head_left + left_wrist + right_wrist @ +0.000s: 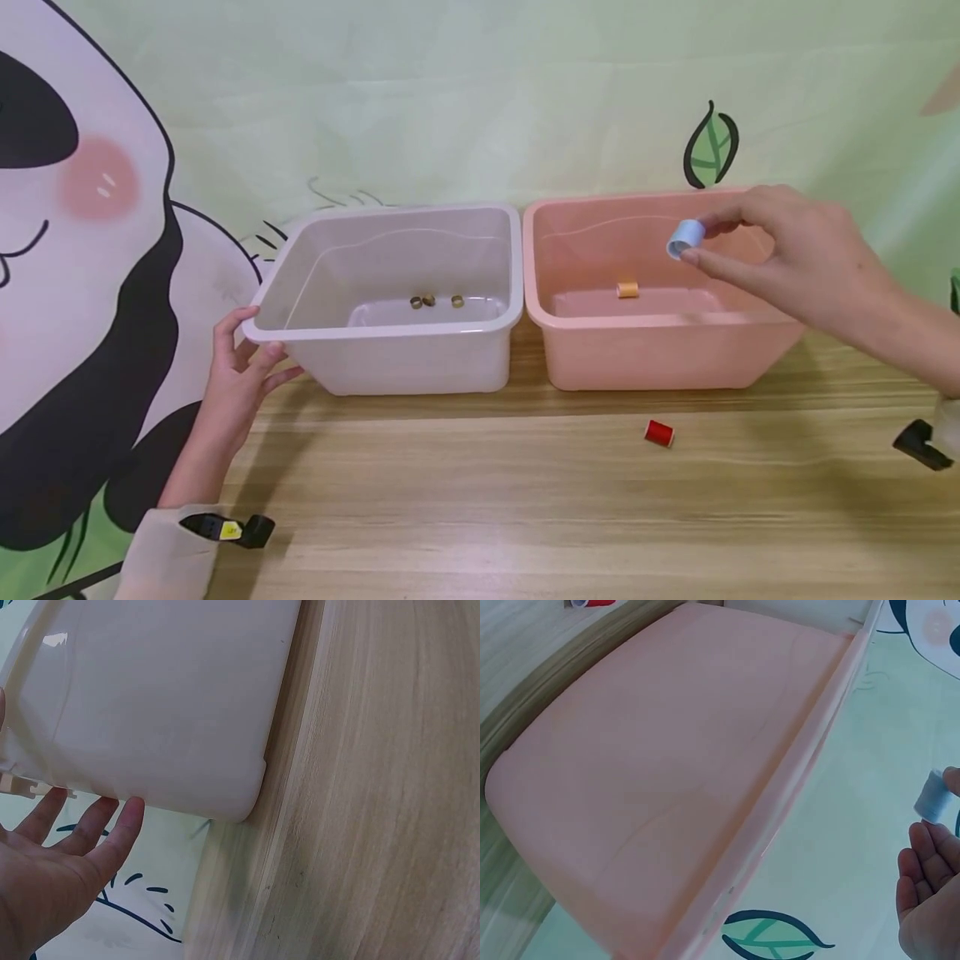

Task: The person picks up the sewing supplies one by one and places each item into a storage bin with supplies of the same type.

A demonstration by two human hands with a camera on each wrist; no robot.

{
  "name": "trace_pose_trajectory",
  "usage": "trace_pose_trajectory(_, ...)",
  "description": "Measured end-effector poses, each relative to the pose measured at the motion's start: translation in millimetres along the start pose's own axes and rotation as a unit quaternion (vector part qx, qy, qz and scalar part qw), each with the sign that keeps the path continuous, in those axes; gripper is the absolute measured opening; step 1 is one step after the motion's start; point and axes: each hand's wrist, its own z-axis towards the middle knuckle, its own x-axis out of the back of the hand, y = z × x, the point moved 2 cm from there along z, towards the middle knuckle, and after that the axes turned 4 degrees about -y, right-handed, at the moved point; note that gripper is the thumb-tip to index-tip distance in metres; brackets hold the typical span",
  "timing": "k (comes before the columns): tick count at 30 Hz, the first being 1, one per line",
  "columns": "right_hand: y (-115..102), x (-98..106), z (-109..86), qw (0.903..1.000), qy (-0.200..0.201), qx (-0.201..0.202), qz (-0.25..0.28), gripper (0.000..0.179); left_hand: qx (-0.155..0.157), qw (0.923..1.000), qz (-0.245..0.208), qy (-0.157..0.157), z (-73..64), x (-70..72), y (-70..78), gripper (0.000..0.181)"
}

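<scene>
My right hand point(817, 250) pinches a light blue thread spool point(686, 238) between thumb and fingers, above the pink bin point(675, 358). The right wrist view also shows this spool point(933, 796) at the fingertips. Inside the pink bin lies an orange thread spool point(627, 289). A red thread spool point(659, 433) lies on the table in front of that bin. At the left, my left hand point(238, 375) grips the front left corner of a white bin point(420, 362) at its rim. Several small brass-coloured rings point(457, 301) sit on the white bin's floor.
Both bins stand side by side on a wooden table point(465, 500), their rims nearly touching. Behind them hangs a pale green cloth point(450, 100) printed with a panda and leaves.
</scene>
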Motion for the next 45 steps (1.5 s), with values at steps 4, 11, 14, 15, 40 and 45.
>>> trace_pose_trajectory(4, -0.1, 1.6, 3.1, 1.0000, 0.003, 0.001, -0.008, 0.034, 0.000, 1.0000, 0.000, 0.000, 0.5, 1.0, -0.2, 0.060)
trace_pose_trajectory(11, 0.3, 1.6, 9.1, 0.9998, -0.002, 0.013, -0.012, 0.032, 0.003, 1.0000, -0.009, 0.000, 0.6, 1.2, -1.0, 0.059)
trace_pose_trajectory(14, 0.3, 3.1, 11.2, 0.9998, 0.000, 0.016, -0.013, 0.033, 0.001, 1.0000, -0.006, -0.002, 2.3, 0.4, -0.3, 0.059)
trace_pose_trajectory(15, 0.1, 3.8, 12.0, 0.9998, 0.002, 0.017, -0.013, 0.033, 0.001, 1.0000, -0.006, -0.003, 2.8, 0.1, -0.1, 0.059)
trace_pose_trajectory(40, -3.7, 12.6, 31.5, 0.9981, -0.031, 0.023, -0.047, 0.033, 0.009, 0.9999, 0.008, -0.002, 1.4, 1.4, -1.5, 0.060)
trace_pose_trajectory(45, -3.9, 16.5, 36.5, 0.9978, -0.044, 0.022, -0.044, 0.030, 0.006, 0.9999, 0.011, -0.002, -0.1, 1.2, -1.3, 0.060)
